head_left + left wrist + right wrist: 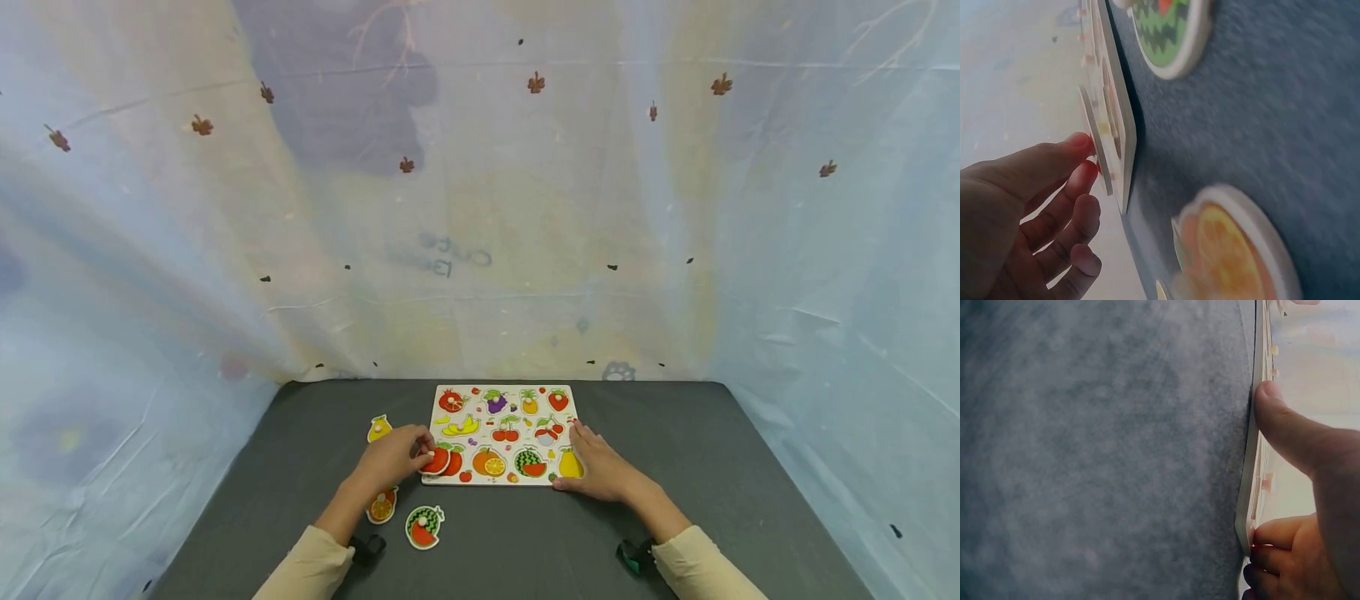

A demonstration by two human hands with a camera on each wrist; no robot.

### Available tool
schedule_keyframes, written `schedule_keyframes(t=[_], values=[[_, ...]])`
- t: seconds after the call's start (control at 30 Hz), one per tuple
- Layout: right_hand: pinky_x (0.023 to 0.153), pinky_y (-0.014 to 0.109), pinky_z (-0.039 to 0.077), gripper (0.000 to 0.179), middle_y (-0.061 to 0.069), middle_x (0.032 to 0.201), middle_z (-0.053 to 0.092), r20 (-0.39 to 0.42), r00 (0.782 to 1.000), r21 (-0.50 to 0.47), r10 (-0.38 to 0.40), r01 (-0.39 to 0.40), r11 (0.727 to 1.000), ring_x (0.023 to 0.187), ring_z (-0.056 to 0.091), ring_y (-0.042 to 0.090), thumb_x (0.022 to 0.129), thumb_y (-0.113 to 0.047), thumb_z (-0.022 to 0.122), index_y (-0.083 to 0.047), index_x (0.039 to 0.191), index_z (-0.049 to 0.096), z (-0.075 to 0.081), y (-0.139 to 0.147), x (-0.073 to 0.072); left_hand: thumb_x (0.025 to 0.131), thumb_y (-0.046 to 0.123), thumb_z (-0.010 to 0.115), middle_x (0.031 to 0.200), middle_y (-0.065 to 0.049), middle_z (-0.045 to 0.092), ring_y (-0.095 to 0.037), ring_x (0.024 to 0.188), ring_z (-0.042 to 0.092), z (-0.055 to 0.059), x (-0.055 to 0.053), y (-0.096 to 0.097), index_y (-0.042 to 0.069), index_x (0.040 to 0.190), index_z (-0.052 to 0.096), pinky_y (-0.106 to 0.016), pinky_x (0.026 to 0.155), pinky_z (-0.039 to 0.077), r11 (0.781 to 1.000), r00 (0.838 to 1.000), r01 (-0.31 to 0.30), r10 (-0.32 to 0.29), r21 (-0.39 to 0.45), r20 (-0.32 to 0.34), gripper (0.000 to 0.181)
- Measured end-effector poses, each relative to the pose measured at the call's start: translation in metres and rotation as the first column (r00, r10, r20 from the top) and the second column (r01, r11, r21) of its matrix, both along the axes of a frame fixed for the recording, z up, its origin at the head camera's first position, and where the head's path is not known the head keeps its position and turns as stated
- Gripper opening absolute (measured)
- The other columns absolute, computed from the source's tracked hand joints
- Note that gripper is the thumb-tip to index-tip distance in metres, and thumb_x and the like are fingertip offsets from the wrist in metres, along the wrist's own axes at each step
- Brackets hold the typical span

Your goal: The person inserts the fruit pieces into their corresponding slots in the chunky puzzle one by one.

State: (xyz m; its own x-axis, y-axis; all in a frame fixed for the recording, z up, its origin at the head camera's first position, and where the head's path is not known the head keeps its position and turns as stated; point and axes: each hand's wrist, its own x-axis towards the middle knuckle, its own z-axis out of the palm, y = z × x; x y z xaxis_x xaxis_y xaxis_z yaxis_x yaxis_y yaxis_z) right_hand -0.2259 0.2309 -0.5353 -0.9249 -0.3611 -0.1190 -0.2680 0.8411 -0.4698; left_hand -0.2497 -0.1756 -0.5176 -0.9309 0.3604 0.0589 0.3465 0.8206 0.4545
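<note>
My left hand [395, 454] pinches a red round fruit puzzle piece [436, 462] between thumb and fingertips. In the left wrist view this thin piece [1099, 147] stands tilted, close over the board's corner. It overlaps the red fruit picture at the lower left of the white fruit puzzle board [480, 479]. At the board's right end lies my right hand [603, 468], fingers along the side edge and thumb at the front edge. The right wrist view shows the thumb [1279, 415] touching the board's rim [1247, 487].
Left of the board lie a yellow pear piece [379, 428] and an orange piece [382, 505], the latter beside my left forearm. A watermelon piece [424, 527] lies in front of the board. The dark grey table [525, 542] meets a patterned curtain [495, 208] behind.
</note>
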Motion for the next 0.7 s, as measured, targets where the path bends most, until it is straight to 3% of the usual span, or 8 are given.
schedule_keyframes(t=[0.37, 0.7], values=[[0.127, 0.063, 0.019, 0.116, 0.031, 0.173, 0.02, -0.006, 1.0, 0.001, 0.006, -0.006, 1.0, 0.161, 0.02, 0.048, 0.091, -0.056, 0.082, 0.012, 0.164, 0.024, -0.003, 0.001, -0.001, 0.098, 0.025, 0.083, 0.086, 0.013, 0.059, -0.008, 0.067, 0.05, -0.007, -0.012, 0.018, 0.025, 0.096, 0.068, -0.03, 0.061, 0.044, 0.998, 0.999, 0.047, -0.047, -0.043, 0.002, 0.015], [0.128, 0.063, 0.018, 0.115, 0.031, 0.173, 0.02, -0.006, 1.0, -0.005, 0.003, -0.003, 1.0, 0.161, 0.02, 0.048, 0.091, -0.056, 0.082, 0.011, 0.164, 0.024, -0.001, 0.002, -0.001, 0.097, 0.027, 0.083, 0.085, 0.013, 0.059, -0.008, 0.068, 0.05, -0.014, -0.016, 0.021, 0.026, 0.095, 0.067, -0.031, 0.063, 0.045, 0.997, 0.999, 0.039, -0.039, -0.069, 0.001, 0.016]])
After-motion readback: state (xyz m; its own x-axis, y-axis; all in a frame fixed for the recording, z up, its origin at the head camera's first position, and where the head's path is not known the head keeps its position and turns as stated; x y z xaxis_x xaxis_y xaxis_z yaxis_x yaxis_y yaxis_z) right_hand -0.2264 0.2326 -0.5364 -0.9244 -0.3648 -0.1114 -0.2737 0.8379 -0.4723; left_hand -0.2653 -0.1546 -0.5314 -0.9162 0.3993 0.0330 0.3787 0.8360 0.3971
